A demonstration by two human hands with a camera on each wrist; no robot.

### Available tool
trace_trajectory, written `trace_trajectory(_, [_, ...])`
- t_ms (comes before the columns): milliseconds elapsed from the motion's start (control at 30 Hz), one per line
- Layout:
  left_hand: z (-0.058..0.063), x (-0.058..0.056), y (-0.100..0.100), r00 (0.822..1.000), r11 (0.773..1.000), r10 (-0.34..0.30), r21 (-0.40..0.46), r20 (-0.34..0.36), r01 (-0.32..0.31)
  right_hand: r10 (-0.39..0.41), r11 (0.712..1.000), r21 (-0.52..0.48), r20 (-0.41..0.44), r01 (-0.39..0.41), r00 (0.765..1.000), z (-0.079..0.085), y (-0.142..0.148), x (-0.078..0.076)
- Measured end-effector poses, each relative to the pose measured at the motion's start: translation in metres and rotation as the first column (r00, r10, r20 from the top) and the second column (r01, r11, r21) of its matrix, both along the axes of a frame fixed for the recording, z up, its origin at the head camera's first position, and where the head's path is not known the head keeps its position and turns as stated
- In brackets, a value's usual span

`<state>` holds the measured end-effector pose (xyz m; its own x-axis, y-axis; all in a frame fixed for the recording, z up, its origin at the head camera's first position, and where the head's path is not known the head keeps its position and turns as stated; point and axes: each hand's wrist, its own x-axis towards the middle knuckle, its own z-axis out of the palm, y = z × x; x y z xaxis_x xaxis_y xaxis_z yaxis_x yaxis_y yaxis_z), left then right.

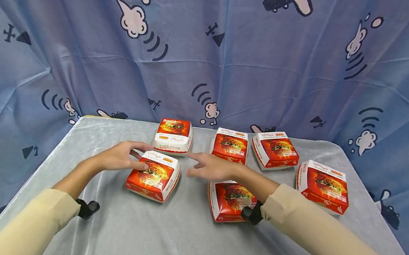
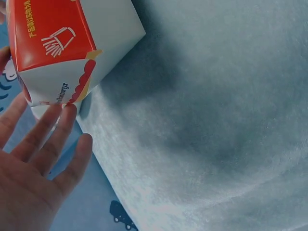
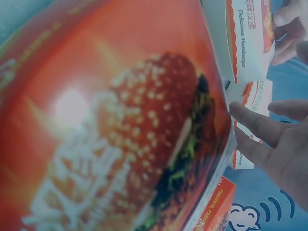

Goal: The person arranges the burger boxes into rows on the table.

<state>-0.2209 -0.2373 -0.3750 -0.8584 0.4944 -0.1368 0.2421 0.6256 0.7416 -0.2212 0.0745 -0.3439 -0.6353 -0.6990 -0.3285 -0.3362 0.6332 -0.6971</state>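
Observation:
A red and white burger box (image 1: 153, 176) sits left of centre on the table, its lid printed with a hamburger. My left hand (image 1: 122, 155) holds this box by its back left corner, thumb over the lid and fingers behind. The left wrist view shows those fingers (image 2: 55, 130) fairly straight, tips against the white side of the box (image 2: 55, 86). To the right of that box, my right hand (image 1: 209, 167) hovers with its fingers extended leftward and nothing in its grasp. Another burger box (image 1: 172, 134) stands just behind the held one, near the right fingertips.
Under the right forearm lies a burger box (image 1: 228, 201), filling much of the right wrist view. More boxes stand behind and right: one (image 1: 229, 144), one (image 1: 275, 150) and one (image 1: 322, 186). A grey cloth covers the table (image 1: 106, 229); a blue patterned curtain (image 1: 181, 59) hangs behind.

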Motion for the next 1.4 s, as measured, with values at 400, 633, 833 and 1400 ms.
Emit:
trace_trajectory(400, [-0.003,-0.002,0.010,1.000,1.000,0.003,-0.010,0.016,-0.003,0.004,1.000,0.029,0.006,-0.004,1.000,-0.004,-0.006,0.006])
trace_trajectory(633, [-0.004,-0.003,0.018,0.999,1.000,0.016,-0.014,0.045,-0.015,0.012,0.999,0.036,-0.004,-0.012,1.000,-0.005,-0.006,0.007])
trace_trajectory(833, [-0.003,-0.002,0.023,0.999,1.000,0.012,-0.028,0.041,-0.011,0.023,1.000,0.013,-0.006,-0.023,1.000,-0.008,-0.007,0.008])
trace_trajectory(1400, [-0.004,-0.006,0.024,0.997,0.999,-0.045,0.006,-0.063,0.046,0.053,0.996,0.072,-0.125,-0.044,0.991,-0.017,-0.020,0.012])
